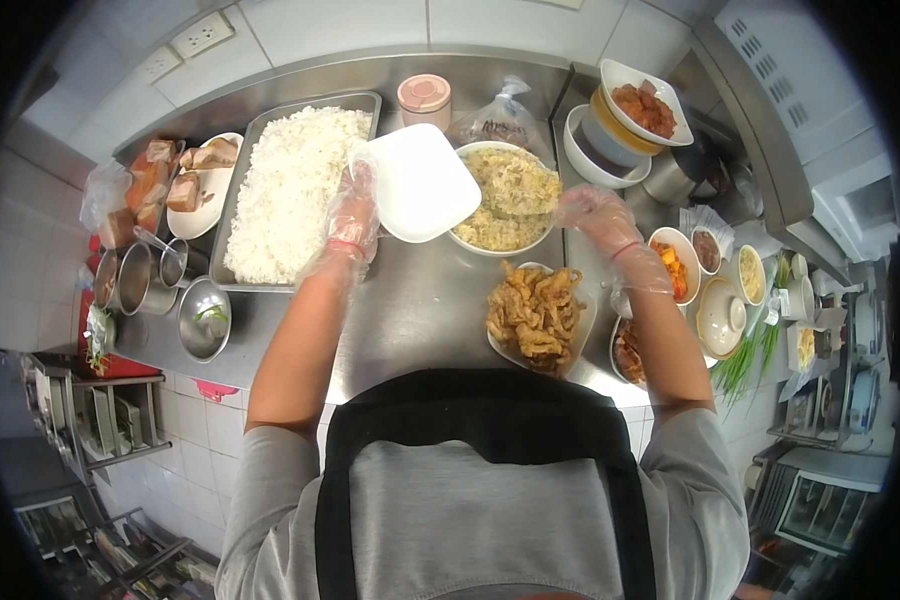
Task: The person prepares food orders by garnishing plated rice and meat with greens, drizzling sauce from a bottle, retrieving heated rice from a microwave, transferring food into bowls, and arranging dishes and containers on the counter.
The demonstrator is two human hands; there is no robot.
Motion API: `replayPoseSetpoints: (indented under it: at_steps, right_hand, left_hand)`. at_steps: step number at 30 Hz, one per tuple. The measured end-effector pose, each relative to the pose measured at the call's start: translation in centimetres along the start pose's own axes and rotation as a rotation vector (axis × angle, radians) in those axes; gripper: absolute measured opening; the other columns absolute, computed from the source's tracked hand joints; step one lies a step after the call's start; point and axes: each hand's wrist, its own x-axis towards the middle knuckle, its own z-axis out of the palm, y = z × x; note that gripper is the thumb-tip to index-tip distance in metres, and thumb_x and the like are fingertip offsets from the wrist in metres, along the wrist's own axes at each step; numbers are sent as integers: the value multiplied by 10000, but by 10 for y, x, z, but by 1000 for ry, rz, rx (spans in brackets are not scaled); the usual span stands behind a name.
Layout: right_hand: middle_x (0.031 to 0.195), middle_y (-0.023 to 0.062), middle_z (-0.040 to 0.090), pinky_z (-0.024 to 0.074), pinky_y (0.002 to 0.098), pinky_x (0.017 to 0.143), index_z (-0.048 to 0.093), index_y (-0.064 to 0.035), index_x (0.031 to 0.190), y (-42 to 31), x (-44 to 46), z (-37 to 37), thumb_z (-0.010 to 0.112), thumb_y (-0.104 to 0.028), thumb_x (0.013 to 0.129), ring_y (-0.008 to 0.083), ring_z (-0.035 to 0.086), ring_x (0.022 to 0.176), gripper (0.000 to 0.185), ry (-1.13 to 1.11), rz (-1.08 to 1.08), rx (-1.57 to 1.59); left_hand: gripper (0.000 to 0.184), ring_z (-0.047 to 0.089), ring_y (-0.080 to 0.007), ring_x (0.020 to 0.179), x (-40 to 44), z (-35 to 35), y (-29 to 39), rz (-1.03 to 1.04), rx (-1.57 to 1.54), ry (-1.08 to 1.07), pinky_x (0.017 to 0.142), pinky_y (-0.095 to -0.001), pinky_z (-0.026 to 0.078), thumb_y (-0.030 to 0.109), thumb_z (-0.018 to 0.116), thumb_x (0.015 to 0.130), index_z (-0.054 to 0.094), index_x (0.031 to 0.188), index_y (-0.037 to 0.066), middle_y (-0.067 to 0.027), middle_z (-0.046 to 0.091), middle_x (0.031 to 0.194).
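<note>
My left hand (355,212), in a clear plastic glove, grips the edge of a white square plate (418,185). The plate is tilted over the counter, and nothing lies on it. To its right stands a round white bowl (475,246) full of a yellowish, grainy food (500,190) that looks like fried rice. At the bowl's right rim is my right hand (600,215), also gloved, its fingers closed; what they hold, if anything, I cannot make out. Just below the bowl, a white dish (588,322) carries a heap of brown fried pieces (535,315).
A metal tray (375,105) of white rice (295,195) is at the left, near a plate of meat chunks (210,160) and a steel bowl (205,320). Stacked bowls (610,130), a pink-lidded jar (424,97) and a tied plastic bag (505,115) stand behind. Small food bowls crowd the right.
</note>
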Motion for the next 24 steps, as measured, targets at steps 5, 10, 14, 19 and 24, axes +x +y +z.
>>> replayPoseSetpoints:
  at_steps: [5, 10, 14, 19, 24]
  right_hand:
    - [869, 36, 635, 475, 287, 766, 679, -136, 970, -34, -8, -19, 747, -254, 679, 148, 594, 801, 322, 69, -45, 2]
    - [918, 76, 650, 497, 341, 752, 674, -142, 980, -45, -3, 17, 693, -193, 725, 230, 628, 819, 261, 339, -600, -218]
    - [910, 81, 639, 510, 364, 712, 672, -156, 975, -75, -23, 15, 636, -132, 748, 272, 626, 824, 231, 384, -715, -428]
    - [895, 66, 653, 522, 338, 685, 676, -152, 964, -92, -36, 16, 663, -78, 724, 268, 634, 791, 251, 317, -768, -630]
    - [920, 62, 663, 511, 337, 739, 680, -137, 951, -81, -21, -6, 625, -147, 743, 249, 631, 842, 215, 419, -911, -372]
  left_hand:
    - [568, 615, -211, 984, 4, 10, -10, -51, 28, 1, 664, -422, 541, 524, 357, 944, 333, 1376, 157, -65, 532, 1237]
    - [572, 670, -240, 850, -8, 42, -9, -113, -179, -47, 554, -404, 572, 516, 352, 944, 346, 1352, 115, -120, 571, 1163]
    - [569, 652, -254, 933, 2, 47, -23, -156, -366, -37, 632, -435, 570, 517, 332, 949, 359, 1343, 107, -99, 549, 1225]
    - [571, 540, -328, 1135, -22, 47, -10, -158, -511, -80, 842, -511, 527, 448, 339, 970, 314, 1364, 35, -151, 463, 1322]
    - [549, 631, -265, 998, -13, 44, -19, -79, -481, -48, 701, -407, 568, 473, 335, 961, 367, 1338, 74, -118, 540, 1245]
